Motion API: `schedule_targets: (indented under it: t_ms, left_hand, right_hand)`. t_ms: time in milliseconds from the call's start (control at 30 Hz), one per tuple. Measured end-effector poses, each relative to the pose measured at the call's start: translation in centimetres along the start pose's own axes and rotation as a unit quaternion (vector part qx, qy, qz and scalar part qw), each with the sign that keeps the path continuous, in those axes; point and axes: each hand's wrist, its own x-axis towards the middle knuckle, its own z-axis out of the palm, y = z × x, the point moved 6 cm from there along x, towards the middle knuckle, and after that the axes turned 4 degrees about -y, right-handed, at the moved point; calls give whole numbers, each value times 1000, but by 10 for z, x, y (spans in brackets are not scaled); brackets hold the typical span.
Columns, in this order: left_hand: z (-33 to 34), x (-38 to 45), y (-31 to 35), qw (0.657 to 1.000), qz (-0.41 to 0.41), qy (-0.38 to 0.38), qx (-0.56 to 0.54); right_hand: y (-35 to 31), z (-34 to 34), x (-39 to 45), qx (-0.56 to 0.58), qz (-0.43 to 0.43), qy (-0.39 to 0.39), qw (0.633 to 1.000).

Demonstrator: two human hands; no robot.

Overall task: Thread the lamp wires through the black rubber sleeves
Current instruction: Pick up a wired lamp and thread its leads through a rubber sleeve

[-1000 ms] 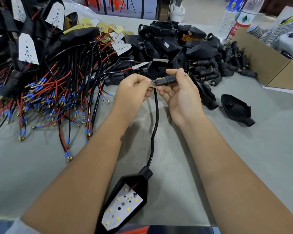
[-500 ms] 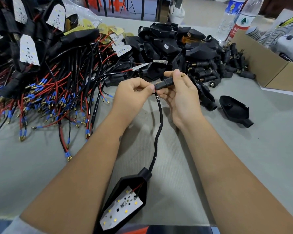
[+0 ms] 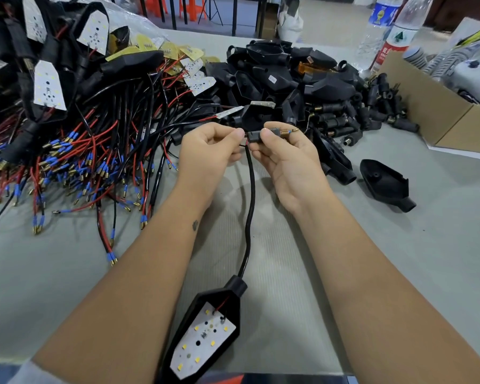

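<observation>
We pinch the black rubber sleeve (image 3: 254, 135) in our right hand (image 3: 286, 159); our left hand (image 3: 211, 149) pinches the lamp wires (image 3: 250, 189) just behind it. Terminals already protrude beyond the right fingertips. Remaining, we judge: seating the sleeve down the cable.

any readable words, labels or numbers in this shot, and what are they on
Nothing here reads in full.
Red-label bottle: white characters and a green tree-like logo, too blurred to quote.
Blue-label bottle: a round emblem, its text too small.
White sticker on a black housing in the pile: print too small.
LED board in the near lamp: no legible marking.
</observation>
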Motion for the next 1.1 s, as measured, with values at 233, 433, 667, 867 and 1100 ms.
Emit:
schedule_targets:
  t_ms: [233, 433, 667, 867, 1100]
  left_hand:
    - [2, -4, 6, 999, 35, -15, 39]
    - [5, -7, 14, 993, 60, -39, 89]
    - [10, -7, 11, 996, 26, -54, 60]
    - [6, -2, 0, 999, -30, -34, 7]
    - [3, -2, 0, 1000, -11, -26, -6]
  right_hand:
    - [1, -5, 1, -1, -17, 13, 1000]
    - [0, -3, 0, -28, -19, -8, 999]
    - [-2, -7, 1, -32, -25, 9, 999]
    - [-1, -3, 1, -9, -22, 2, 1000]
    - [-3, -3, 0, -5, -30, 5, 1000]
